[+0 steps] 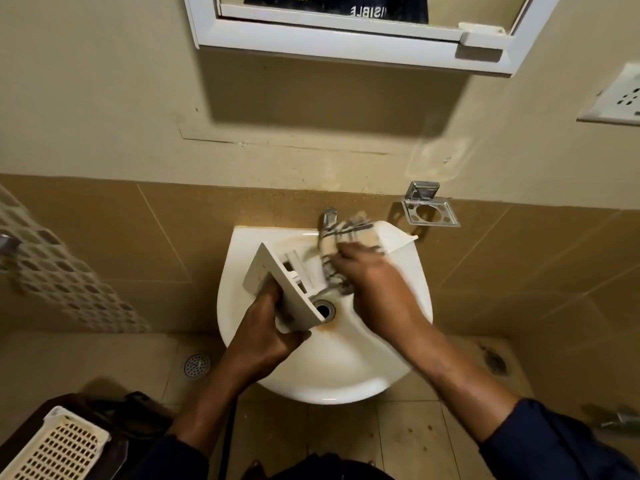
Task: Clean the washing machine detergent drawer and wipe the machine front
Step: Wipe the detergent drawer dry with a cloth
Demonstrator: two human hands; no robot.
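The white detergent drawer (277, 275) is tilted over the white wash basin (346, 368), its front panel toward me. My left hand (273, 327) grips its lower end, just left of the drain (323, 309). My right hand (370, 271) holds a striped beige and grey cloth (349, 237), blurred with motion, against the drawer's far compartments near the tap (328, 216).
A mirror cabinet (346, 39) hangs on the wall above. A chrome holder (429, 211) is fixed right of the tap, and a socket plate (616, 98) sits at the far right. A perforated basket (59, 448) stands at lower left, and a floor drain (196, 365) is beside the basin.
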